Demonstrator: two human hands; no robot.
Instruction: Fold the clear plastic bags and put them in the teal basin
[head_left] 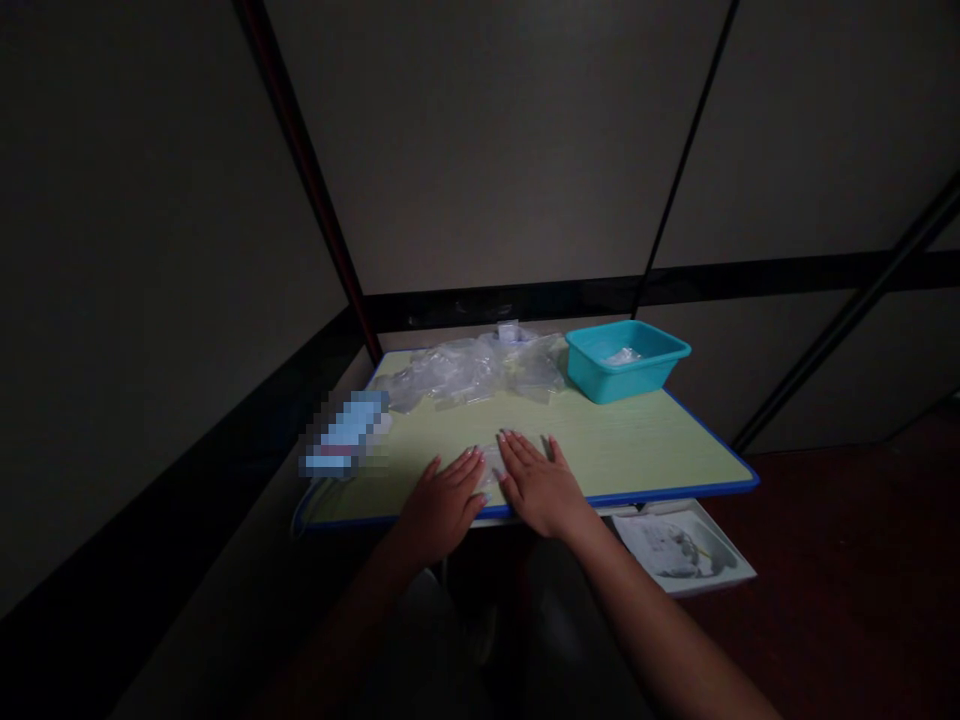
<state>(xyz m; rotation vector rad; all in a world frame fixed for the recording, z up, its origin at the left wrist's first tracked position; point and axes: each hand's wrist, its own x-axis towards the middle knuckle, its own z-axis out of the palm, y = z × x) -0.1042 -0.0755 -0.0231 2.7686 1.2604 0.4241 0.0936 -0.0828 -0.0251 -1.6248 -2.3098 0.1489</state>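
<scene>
My left hand [444, 507] and my right hand [538, 480] lie flat near the front edge of a pale yellow-green table [637, 450] with a blue rim. Between and partly under them is a small clear plastic bag [492, 466], pressed against the tabletop. The fingers of both hands are stretched out, and neither hand grips anything. Most of the bag is hidden by my fingers, so its contents cannot be made out. Farther back, a loose heap of clear plastic bags [457, 368] spreads over the table.
A turquoise plastic basin [626, 380] at the back right has a small clear packet [623, 356] inside. At the left edge lies a pixelated blue object [349, 430]. Below the table's right front, an open white drawer [720, 578] holds papers. Walls stand behind and left.
</scene>
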